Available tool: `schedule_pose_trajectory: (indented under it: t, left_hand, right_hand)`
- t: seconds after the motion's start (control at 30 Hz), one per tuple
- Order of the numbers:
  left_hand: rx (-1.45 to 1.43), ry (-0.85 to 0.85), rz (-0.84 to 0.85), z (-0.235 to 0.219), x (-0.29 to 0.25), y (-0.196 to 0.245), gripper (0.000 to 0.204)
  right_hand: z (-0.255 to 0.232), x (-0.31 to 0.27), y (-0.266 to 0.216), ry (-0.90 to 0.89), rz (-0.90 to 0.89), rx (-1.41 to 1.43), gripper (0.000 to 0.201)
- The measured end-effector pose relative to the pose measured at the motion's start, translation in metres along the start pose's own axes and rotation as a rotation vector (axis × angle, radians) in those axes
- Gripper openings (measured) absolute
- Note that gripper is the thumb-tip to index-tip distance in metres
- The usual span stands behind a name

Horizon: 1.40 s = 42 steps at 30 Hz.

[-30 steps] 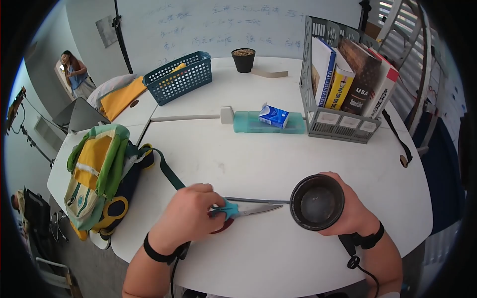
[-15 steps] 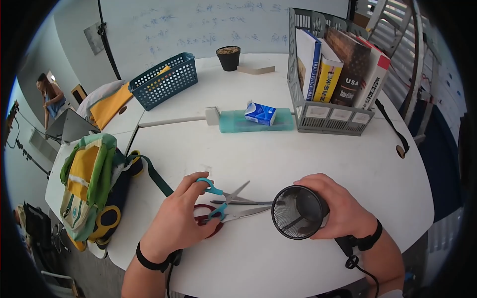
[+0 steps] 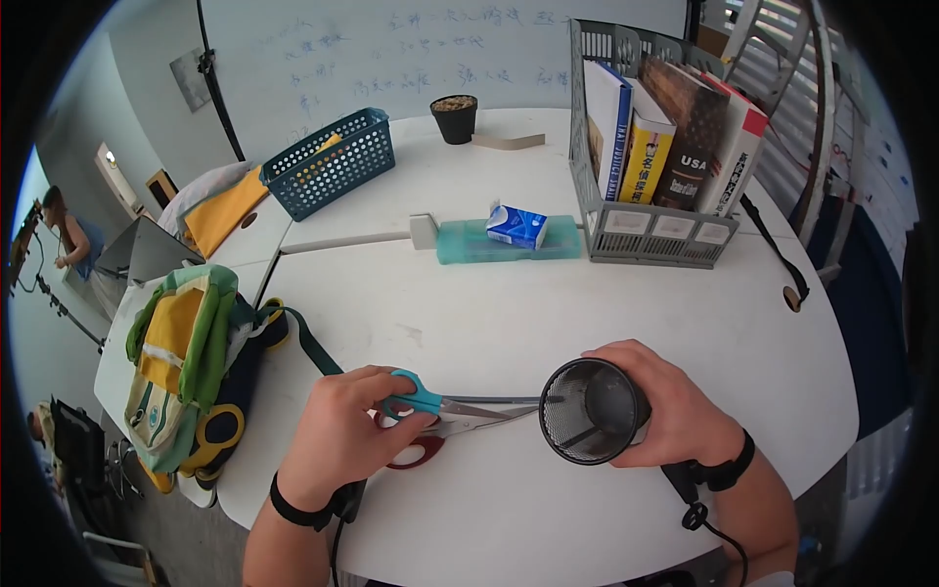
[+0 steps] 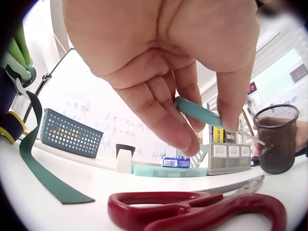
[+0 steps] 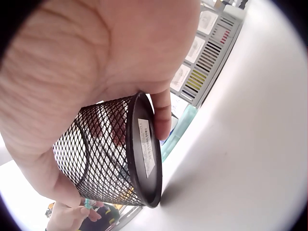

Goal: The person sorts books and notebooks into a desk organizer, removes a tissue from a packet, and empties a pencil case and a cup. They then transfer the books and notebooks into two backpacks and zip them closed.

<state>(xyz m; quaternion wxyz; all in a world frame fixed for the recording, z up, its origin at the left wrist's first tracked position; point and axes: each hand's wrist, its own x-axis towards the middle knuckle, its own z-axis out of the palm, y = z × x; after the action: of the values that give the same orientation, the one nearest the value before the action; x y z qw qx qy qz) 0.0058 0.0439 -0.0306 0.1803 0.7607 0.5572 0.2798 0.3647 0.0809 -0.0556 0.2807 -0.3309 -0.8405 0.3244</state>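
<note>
My left hand (image 3: 342, 426) pinches the teal handle of a pair of scissors (image 3: 421, 397), whose blades lie together and point right towards the cup. Under them on the table are red-handled scissors (image 4: 187, 209), partly overlapped in the head view. My right hand (image 3: 680, 406) grips a black mesh pen cup (image 3: 560, 423) round its side. The cup is tilted, its mouth towards the left hand, and the right wrist view shows a label on its base (image 5: 148, 151). A thin dark stick (image 3: 489, 399) lies behind the blades, one end overlapped by the cup.
A green and yellow backpack (image 3: 186, 362) lies at the left, its strap (image 3: 313, 347) reaching towards my left hand. Farther back are a blue basket (image 3: 337, 171), a small pot (image 3: 454, 121), a teal case (image 3: 465, 243) with a blue packet (image 3: 516, 227) on it, and a grey book rack (image 3: 655, 240).
The cup has tipped so its mesh side shows, and moved slightly left. The teal scissors' blades spread apart half a second ago and are now together. The person in the background moved left.
</note>
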Motion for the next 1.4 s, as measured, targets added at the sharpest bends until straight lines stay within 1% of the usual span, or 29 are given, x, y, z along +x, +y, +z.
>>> schedule_pose_trajectory:
  t: [0.07, 0.13, 0.2, 0.23, 0.3, 0.37, 0.4, 0.43, 0.5, 0.53, 0.63, 0.7, 0.77, 0.8, 0.87, 0.9, 0.97, 1.0, 1.07, 1.1, 1.17, 1.2, 1.27, 1.3, 1.37, 1.4]
  left_hand:
    - [-0.003, 0.025, -0.014, 0.001, 0.000, -0.002, 0.027]
    - [-0.108, 0.150, 0.051, 0.003, -0.002, -0.007, 0.026]
    - [-0.156, 0.144, 0.064, -0.001, -0.004, -0.003, 0.025]
    - [-0.203, 0.140, 0.073, -0.003, -0.006, 0.002, 0.024]
    - [-0.193, 0.121, 0.114, -0.005, -0.010, 0.026, 0.023]
    - [-0.016, 0.035, 0.077, 0.001, -0.012, 0.057, 0.023]
    - [0.017, 0.025, 0.110, 0.007, -0.014, 0.061, 0.021]
    - [0.015, 0.027, 0.108, 0.013, -0.013, 0.060, 0.021]
    - [0.244, 0.094, 0.451, 0.026, -0.010, 0.053, 0.018]
    - [0.267, 0.115, 0.487, 0.032, -0.008, 0.057, 0.015]
    - [0.348, 0.079, 0.437, 0.040, -0.008, 0.069, 0.015]
    - [0.340, 0.114, 0.442, 0.048, -0.004, 0.072, 0.017]
    - [0.309, 0.099, 0.341, 0.053, -0.004, 0.074, 0.021]
    - [0.314, 0.102, 0.339, 0.055, -0.005, 0.077, 0.021]
    - [0.295, -0.006, 0.204, 0.057, -0.006, 0.081, 0.025]
    - [0.296, -0.007, 0.200, 0.056, -0.006, 0.081, 0.025]
    - [0.287, -0.048, 0.274, 0.050, -0.004, 0.078, 0.024]
    - [0.290, -0.046, 0.273, 0.044, -0.002, 0.076, 0.024]
    - [0.000, 0.060, 0.241, 0.023, 0.004, 0.069, 0.019]
    - [-0.022, 0.039, 0.155, 0.007, 0.005, 0.061, 0.016]
    - [0.152, -0.131, 0.036, -0.022, 0.009, 0.046, 0.016]
    - [0.155, -0.132, 0.032, -0.029, 0.007, 0.034, 0.016]
    - [0.327, -0.389, -0.125, -0.029, 0.006, 0.006, 0.017]
    - [0.327, -0.386, -0.131, -0.024, 0.004, -0.001, 0.017]
    - [0.334, -0.380, -0.087, -0.014, -0.006, -0.012, 0.026]
    - [0.313, -0.399, -0.107, -0.014, -0.003, -0.010, 0.028]
  right_hand:
    - [0.001, -0.001, 0.000, 0.013, 0.025, 0.025, 0.090]
    - [0.001, -0.001, 0.001, 0.013, 0.028, 0.041, 0.090]
    - [0.000, -0.002, 0.000, 0.020, 0.037, 0.052, 0.090]
    - [0.002, -0.001, -0.001, 0.017, 0.012, 0.038, 0.090]
    - [0.003, 0.000, -0.003, 0.019, -0.011, 0.021, 0.089]
    - [0.008, 0.000, -0.005, 0.029, -0.108, -0.041, 0.089]
    - [0.009, 0.000, -0.006, 0.026, -0.107, -0.042, 0.089]
    - [0.010, 0.000, -0.008, 0.021, -0.115, -0.045, 0.090]
    - [0.014, 0.000, -0.010, 0.013, -0.126, -0.047, 0.090]
    - [0.016, 0.000, -0.010, 0.010, -0.121, -0.042, 0.091]
    - [0.019, -0.001, -0.013, 0.004, -0.113, -0.038, 0.091]
    - [0.018, 0.000, -0.014, 0.011, -0.115, -0.042, 0.091]
    - [0.018, 0.000, -0.015, -0.004, -0.090, -0.042, 0.091]
    - [0.017, 0.000, -0.016, -0.004, -0.096, -0.041, 0.091]
    - [0.016, 0.000, -0.016, -0.006, -0.089, -0.076, 0.090]
    - [0.017, 0.000, -0.015, -0.008, -0.090, -0.073, 0.090]
    - [0.016, -0.001, -0.015, -0.004, -0.089, -0.073, 0.090]
    - [0.015, 0.000, -0.013, -0.003, -0.092, -0.072, 0.090]
    - [0.014, 0.000, -0.008, -0.006, -0.104, -0.013, 0.089]
    - [0.014, -0.001, -0.006, -0.003, -0.105, -0.007, 0.089]
    - [0.014, 0.000, -0.001, -0.029, -0.003, 0.121, 0.089]
    - [0.015, -0.001, 0.000, -0.031, -0.005, 0.126, 0.089]
    - [0.013, 0.000, -0.002, -0.031, 0.048, 0.129, 0.089]
    - [0.012, 0.000, -0.003, -0.036, 0.044, 0.130, 0.089]
    - [0.013, 0.000, -0.004, -0.033, 0.071, 0.117, 0.090]
    - [0.013, 0.000, -0.003, -0.047, 0.061, 0.126, 0.090]
